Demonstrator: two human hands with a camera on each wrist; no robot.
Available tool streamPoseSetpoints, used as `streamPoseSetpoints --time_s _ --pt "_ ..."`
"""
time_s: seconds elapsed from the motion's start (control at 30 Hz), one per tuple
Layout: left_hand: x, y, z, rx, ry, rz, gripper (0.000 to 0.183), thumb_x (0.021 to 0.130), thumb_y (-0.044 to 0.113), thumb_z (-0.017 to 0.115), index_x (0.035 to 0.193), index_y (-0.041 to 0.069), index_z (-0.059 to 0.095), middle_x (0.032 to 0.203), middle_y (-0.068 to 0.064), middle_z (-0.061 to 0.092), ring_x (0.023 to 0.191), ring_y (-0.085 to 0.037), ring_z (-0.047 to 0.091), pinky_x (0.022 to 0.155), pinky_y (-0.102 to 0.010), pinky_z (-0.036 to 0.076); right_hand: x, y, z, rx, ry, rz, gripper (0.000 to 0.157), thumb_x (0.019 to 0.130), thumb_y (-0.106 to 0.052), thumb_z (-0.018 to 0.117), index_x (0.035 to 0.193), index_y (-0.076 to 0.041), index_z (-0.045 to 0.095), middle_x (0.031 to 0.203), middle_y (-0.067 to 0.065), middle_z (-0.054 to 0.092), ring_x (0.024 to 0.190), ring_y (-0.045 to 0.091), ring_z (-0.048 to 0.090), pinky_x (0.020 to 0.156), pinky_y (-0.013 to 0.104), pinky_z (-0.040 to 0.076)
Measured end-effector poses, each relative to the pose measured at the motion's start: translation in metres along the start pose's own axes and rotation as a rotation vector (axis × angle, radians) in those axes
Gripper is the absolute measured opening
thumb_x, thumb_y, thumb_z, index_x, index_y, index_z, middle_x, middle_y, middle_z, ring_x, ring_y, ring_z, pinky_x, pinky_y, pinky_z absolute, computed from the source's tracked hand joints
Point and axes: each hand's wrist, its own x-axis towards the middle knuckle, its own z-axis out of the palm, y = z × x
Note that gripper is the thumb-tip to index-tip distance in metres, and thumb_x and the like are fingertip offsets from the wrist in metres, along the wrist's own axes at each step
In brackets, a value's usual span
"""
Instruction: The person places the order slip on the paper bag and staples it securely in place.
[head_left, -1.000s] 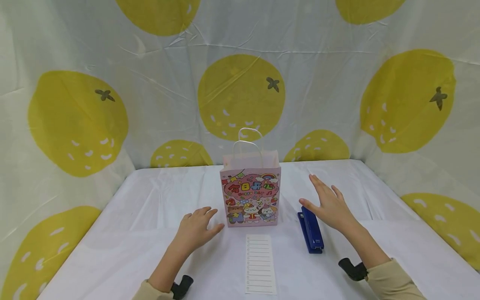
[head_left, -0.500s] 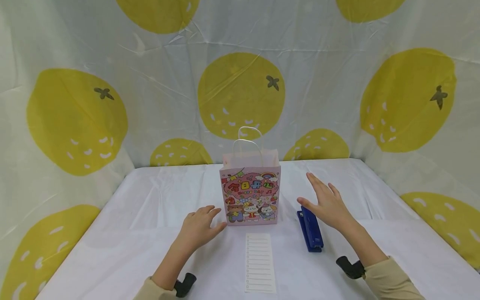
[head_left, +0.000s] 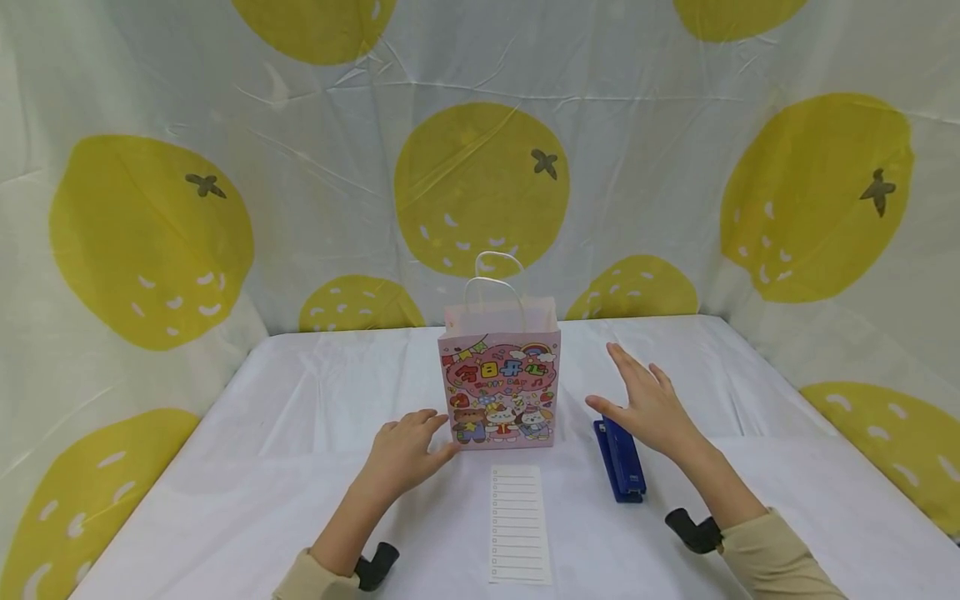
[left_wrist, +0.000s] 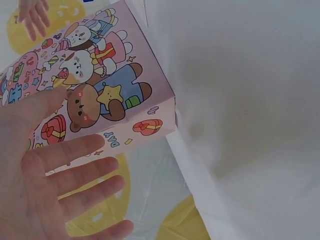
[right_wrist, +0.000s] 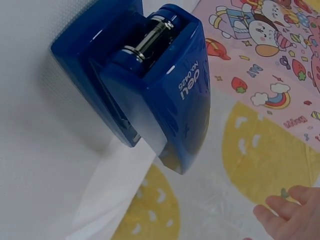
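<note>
pink paper bag (head_left: pixel 501 392) is standing upright on the white-covered desk (head_left: pixel 225 533), near the middle, its cartoon-printed front facing the near side. going from the left, the left hand (head_left: pixel 402 450) is hovering at the bag's near left corner, its fingers spread and relaxed; whether a fingertip is touching the paper, the views are not showing clearly. behind the bag, a white cloth (head_left: pixel 630 167) with big yellow fruit shapes is hanging along the far side. on the near side of the bag, a white checklist slip (head_left: pixel 519 525) is lying flat, its ruled lines running across. right of the slip, a blue stapler (head_left: pixel 621 462) is resting on the desk, its far end pointing slightly left. by that far end, the right hand (head_left: pixel 651 408) is hanging with fingers extended and thumb reaching out to the left.
</note>
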Motion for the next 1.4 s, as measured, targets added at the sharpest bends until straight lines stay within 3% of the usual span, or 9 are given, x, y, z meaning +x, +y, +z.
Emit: streamPoseSetpoints --time_s 0.23,0.5,0.9,1.4 --pt "0.000 0.002 -0.001 -0.004 0.023 -0.028 0.045 0.082 0.047 0.060 0.107 0.010 0.066 0.112 -0.008 0.064 0.104 -0.024 0.059 0.082 -0.045 0.047 0.002 -0.003 0.001 0.000 0.003 -0.007 0.090 0.081 -0.055 0.055 0.144 -0.002 0.018 0.147 0.023 0.023 0.133 0.040 0.026 0.108 0.058 0.007" --pt "-0.001 0.008 -0.001 -0.011 -0.001 -0.027 0.046 0.083 0.048 0.057 0.109 0.011 0.065 0.109 -0.006 0.066 0.100 -0.024 0.060 0.080 -0.044 0.048 0.004 -0.006 0.001 0.005 0.010 -0.021 0.090 0.081 -0.054 0.057 0.143 -0.001 0.020 0.147 0.023 0.024 0.132 0.041 0.027 0.107 0.059 0.008" --pt "-0.001 0.016 0.000 -0.008 -0.019 0.018 0.046 0.084 0.048 0.057 0.110 0.011 0.065 0.105 -0.008 0.067 0.094 -0.024 0.062 0.072 -0.042 0.049 0.005 -0.009 0.001 0.012 0.011 -0.030 0.091 0.080 -0.054 0.058 0.143 -0.001 0.019 0.147 0.023 0.024 0.132 0.041 0.028 0.107 0.059 0.009" --pt "-0.001 0.028 0.004 -0.031 -0.031 0.096 0.042 0.082 0.046 0.059 0.105 0.011 0.066 0.095 -0.003 0.070 0.084 -0.020 0.063 0.063 -0.037 0.045 0.007 -0.011 0.003 0.043 0.029 -0.020 0.099 0.079 -0.055 0.059 0.145 -0.001 0.009 0.148 0.023 0.019 0.134 0.040 0.025 0.108 0.057 0.011"
